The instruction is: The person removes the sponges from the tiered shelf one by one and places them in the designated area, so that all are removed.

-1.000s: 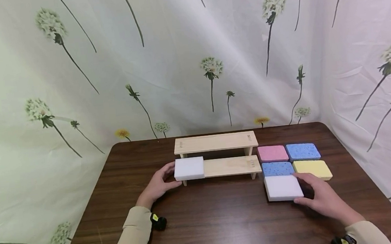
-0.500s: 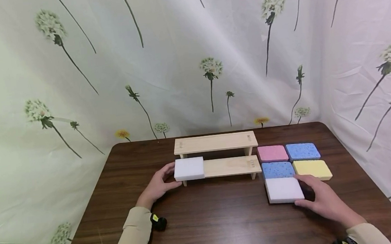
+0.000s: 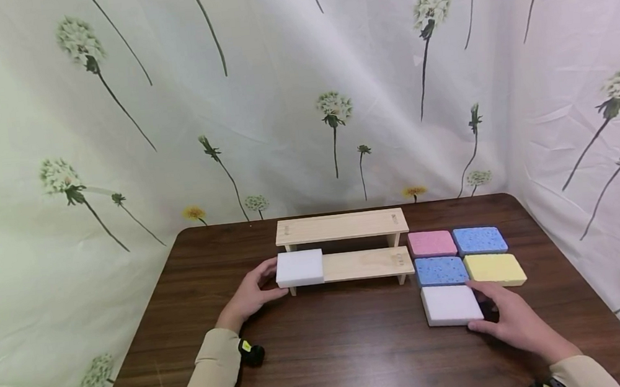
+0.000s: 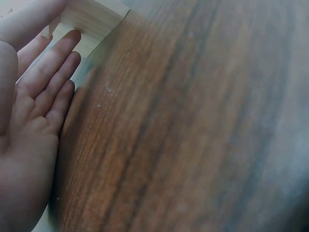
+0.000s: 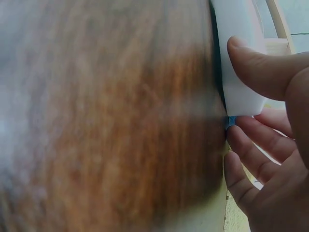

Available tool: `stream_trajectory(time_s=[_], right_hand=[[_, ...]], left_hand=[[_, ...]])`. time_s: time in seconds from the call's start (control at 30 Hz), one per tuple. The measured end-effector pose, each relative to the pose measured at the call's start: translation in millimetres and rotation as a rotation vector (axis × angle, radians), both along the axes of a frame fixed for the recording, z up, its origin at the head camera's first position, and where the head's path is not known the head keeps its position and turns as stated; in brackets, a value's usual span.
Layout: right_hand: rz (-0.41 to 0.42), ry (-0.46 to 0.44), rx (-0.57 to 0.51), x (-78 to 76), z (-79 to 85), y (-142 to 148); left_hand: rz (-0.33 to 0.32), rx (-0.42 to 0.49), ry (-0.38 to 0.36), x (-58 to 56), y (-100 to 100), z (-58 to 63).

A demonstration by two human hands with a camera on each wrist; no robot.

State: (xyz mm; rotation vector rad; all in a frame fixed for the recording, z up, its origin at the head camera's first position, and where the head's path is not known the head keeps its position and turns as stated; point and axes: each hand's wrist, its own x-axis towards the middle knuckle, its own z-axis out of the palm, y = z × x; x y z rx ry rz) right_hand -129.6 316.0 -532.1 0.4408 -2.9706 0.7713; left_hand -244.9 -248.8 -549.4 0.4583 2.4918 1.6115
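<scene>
In the head view, a white sponge sits on the left end of the lower step of a small two-step wooden rack. My left hand is at its left end, thumb at the front corner and index finger at the back corner. The left wrist view has the other fingers stretched beside the rack's wooden side. On the right, my right hand grips a second white sponge by its right end, thumb on the front edge. The right wrist view shows the thumb pressed against this sponge's side.
Beyond the right hand lie a pink sponge, a blue sponge, another blue sponge and a yellow sponge, set close together. The dark wooden table backs onto a flower-print cloth.
My right hand has drawn its white sponge slightly toward me, showing more of the nearer blue sponge. The left hand and its white sponge have stayed put.
</scene>
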Motion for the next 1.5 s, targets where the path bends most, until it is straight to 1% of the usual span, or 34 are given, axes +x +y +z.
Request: stream_trajectory(time_s=[0.17, 0.37, 0.6, 0.77, 0.93, 1.13, 1.2, 1.33, 1.4, 1.5], right_hand=[[-0.009, -0.030, 0.016, -1.9, 1.3, 0], [-0.017, -0.031, 0.025, -1.9, 1.4, 0], [-0.027, -0.033, 0.022, -1.1, -1.4, 0], [-0.030, -0.035, 0.014, -0.2, -0.6, 0], [-0.038, -0.042, 0.001, 1.7, 2.8, -1], [-0.046, -0.022, -0.023, 3.6, 8.4, 1], [-0.042, -0.005, -0.026, 3.4, 11.0, 2], [-0.010, 0.073, -0.040, 1.2, 16.6, 1], [0.005, 0.110, -0.046, -1.0, 19.4, -2], [0.037, 0.141, -0.053, -6.1, 23.2, -8]], left_hand=[[-0.009, 0.017, 0.011, -0.3, -2, -0.1], [-0.007, 0.005, 0.016, -1.1, -2, 0.0], [-0.015, 0.011, 0.006, 16.4, 6, 31.0], [-0.010, 0.021, -0.007, 17.0, 6, 30.5], [-0.018, 0.017, 0.003, 17.7, 6, 31.5], [-0.024, 0.007, 0.012, 18.3, 6, 33.0], [-0.026, 0.003, 0.014, 17.8, 6, 32.4], [-0.025, 0.007, 0.012, 16.9, 6, 30.7], [-0.025, 0.011, 0.012, 17.2, 6, 30.7], [-0.022, 0.018, 0.012, 17.7, 6, 31.7]])
